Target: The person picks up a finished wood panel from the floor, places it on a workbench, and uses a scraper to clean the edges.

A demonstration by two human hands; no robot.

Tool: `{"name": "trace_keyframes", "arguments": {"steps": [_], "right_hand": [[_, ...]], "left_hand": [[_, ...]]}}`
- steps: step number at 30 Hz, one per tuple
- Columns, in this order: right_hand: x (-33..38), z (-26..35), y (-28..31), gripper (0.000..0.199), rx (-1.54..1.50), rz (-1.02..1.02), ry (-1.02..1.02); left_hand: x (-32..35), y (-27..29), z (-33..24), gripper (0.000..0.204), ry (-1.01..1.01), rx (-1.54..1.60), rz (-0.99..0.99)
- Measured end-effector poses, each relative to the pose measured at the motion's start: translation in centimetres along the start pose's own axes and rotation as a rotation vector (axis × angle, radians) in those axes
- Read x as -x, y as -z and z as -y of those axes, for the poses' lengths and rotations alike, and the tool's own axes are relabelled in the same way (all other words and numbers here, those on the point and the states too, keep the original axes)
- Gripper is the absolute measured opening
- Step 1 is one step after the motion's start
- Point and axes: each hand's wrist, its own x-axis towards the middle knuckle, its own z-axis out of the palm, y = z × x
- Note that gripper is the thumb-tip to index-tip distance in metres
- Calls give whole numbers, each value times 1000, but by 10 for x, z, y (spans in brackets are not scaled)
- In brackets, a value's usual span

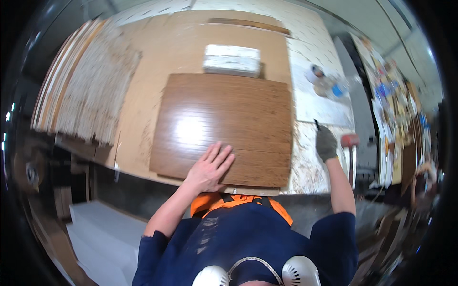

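A brown wood-grain panel (pixel 229 114) lies flat before me, with light glaring off its left part. My left hand (pixel 210 169), bare, rests on its near edge with fingers stretched out. To the right of the panel, my right hand (pixel 326 143) wears a grey glove and is closed over the stained white surface. A thin black tool (pixel 317 124) sticks out from its fingers; the rest is hidden, so its exact kind does not show. Just right of the glove lies a red-headed mallet (pixel 349 140).
A white block (pixel 232 59) touches the panel's far side. At left stands a stack of boards (pixel 90 81). A wooden strip (pixel 250 25) lies at the back. Clear bottles (pixel 338 89) and a small roll (pixel 315 73) stand at right. A cluttered shelf (pixel 389 100) is beyond.
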Motion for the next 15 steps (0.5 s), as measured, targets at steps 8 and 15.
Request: {"name": "trace_keyframes", "arguments": {"steps": [8,15], "right_hand": [[-115,148,65,31,-220,27,295],[-200,284,27,32,-233,133,582]], "left_hand": [[81,7,-8,57,373,269,-764],[149,-34,-5,39,1251,1827,-1173]]}}
